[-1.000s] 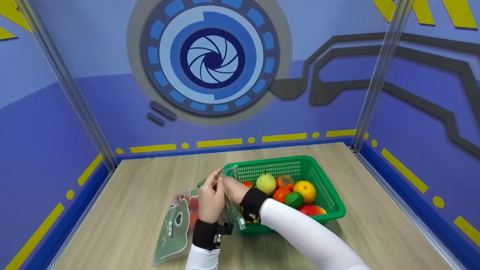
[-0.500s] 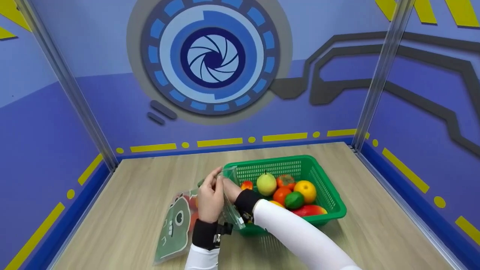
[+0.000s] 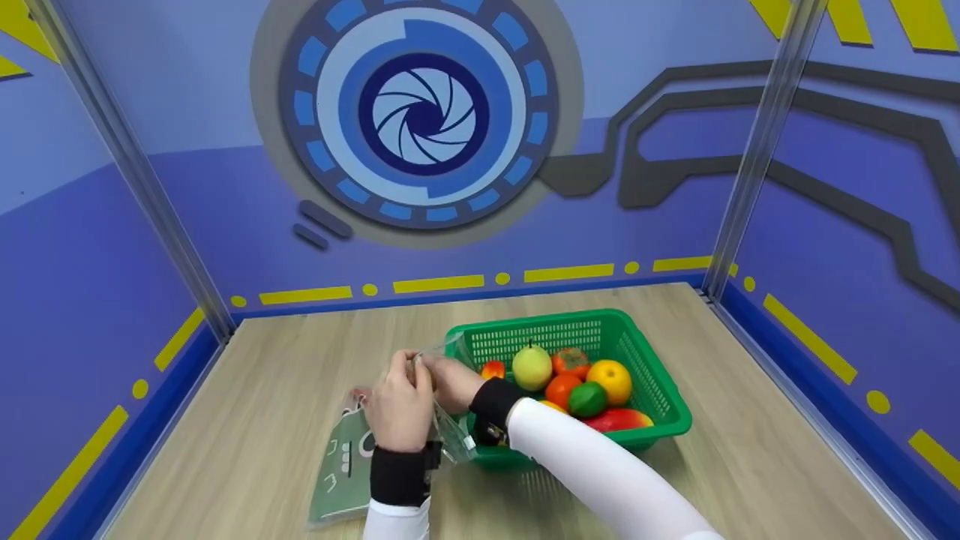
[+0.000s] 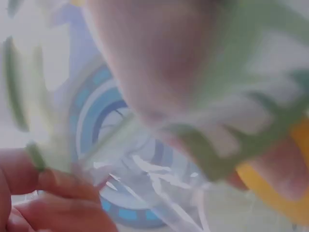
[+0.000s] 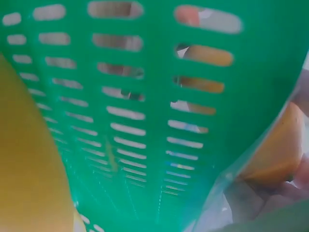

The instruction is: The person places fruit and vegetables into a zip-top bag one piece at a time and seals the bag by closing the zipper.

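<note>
In the head view, a clear zip bag with a green cartoon face lies on the table, its mouth raised at the basket's left side. My left hand pinches the bag's edge at the mouth; in the left wrist view its fingers hold the clear film. My right hand is at the bag's mouth, close to the left fingertips. It grips a round orange-coloured fruit, seen in the right wrist view through the film. In the head view the hands hide this fruit.
A green plastic basket stands right of the bag. In it lie a pear, a persimmon, an orange, a green fruit, a red-yellow mango and others. Decorated blue walls enclose the table.
Both hands have shifted left and slightly down, drawing the bag's mouth with them. My right wrist moved left earlier, uncovering more of the basket's fruit. Red fruit visible in the bag is now largely hidden.
</note>
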Demonstrator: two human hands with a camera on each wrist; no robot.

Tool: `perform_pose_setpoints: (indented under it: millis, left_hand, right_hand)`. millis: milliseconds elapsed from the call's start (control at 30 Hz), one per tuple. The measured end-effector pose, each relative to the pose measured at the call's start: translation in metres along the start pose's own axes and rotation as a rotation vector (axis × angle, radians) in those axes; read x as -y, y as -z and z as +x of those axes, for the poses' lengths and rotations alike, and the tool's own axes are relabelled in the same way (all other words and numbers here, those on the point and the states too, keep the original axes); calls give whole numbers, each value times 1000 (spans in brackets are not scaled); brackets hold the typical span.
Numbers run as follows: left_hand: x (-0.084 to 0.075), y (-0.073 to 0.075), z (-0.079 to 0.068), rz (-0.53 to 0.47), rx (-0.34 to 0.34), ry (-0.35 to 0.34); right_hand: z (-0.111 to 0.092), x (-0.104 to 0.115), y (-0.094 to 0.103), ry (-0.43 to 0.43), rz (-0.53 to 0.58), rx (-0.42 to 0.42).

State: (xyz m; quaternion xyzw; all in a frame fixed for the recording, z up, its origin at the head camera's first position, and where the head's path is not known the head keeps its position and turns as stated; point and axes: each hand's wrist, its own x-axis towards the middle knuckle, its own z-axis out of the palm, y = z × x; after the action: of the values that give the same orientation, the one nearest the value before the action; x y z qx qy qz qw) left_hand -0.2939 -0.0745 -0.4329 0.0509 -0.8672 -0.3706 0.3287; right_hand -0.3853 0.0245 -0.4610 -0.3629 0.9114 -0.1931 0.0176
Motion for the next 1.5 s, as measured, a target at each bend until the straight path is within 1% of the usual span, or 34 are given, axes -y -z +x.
perform_pose_setpoints:
  millis: [33, 67, 133, 233, 333, 367, 433, 533, 667, 767, 833, 900, 1000, 1067, 1167, 1233, 1267, 1333, 1467, 1500]
  left_hand:
    - [1, 0, 0, 14, -17, -8]
    - [2, 0, 0, 21, -29, -19]
    - [2, 0, -1, 5, -39, -26]
    - [0, 3, -2, -39, -7, 6]
    - [-1, 6, -1, -50, 38, 52]
    - [0, 6, -1, -46, 48, 59]
    - [1, 6, 0, -31, 44, 46]
    - [3, 4, 0, -19, 17, 21]
    - [6, 0, 2, -42, -38, -30]
    - [7, -4, 5, -117, -63, -49]
    - [6, -7, 6, -210, -56, -39]
    - [5, -9, 7, -302, -47, -35]
    - [3, -13, 6, -422, -41, -27]
    - [3, -14, 5, -471, -53, -26]
    - [3, -15, 5, -521, -71, -17]
    - [4, -15, 6, -537, -75, -10]
    - [3, -15, 6, -541, -74, -9]
    - [4, -14, 7, -537, -72, -5]
    - [5, -12, 8, -534, -63, 14]
    - [5, -12, 8, -528, -62, 20]
  right_hand:
    - [-1, 0, 0, -18, 74, -12]
    - [-2, 0, 0, -24, 93, -20]
    - [-3, 0, -1, -33, 108, -21]
    - [-3, -1, -2, -57, 116, -24]
    - [-4, 1, -2, -78, 123, -35]
    - [-4, 1, -3, -78, 123, -42]
    - [-5, 2, -3, -69, 113, -55]
    - [-7, 2, -2, -56, 70, -55]
    - [-7, 3, 0, -31, -60, -16]
    - [-4, 4, 1, 5, -167, 11]
    - [-3, 4, 0, 14, -163, 14]
    - [-2, 4, -2, 36, -100, -6]
    - [-2, 5, -6, 56, 104, -42]
    - [-2, 6, -9, 64, 248, -68]
    - [-1, 7, -13, 44, 434, -98]
    - [1, 6, -15, 29, 494, -124]
    - [2, 6, -16, 27, 495, -132]
    - [5, 5, -16, 43, 454, -138]
    - [6, 6, -11, 89, 254, -115]
    - [6, 7, -9, 94, 219, -101]
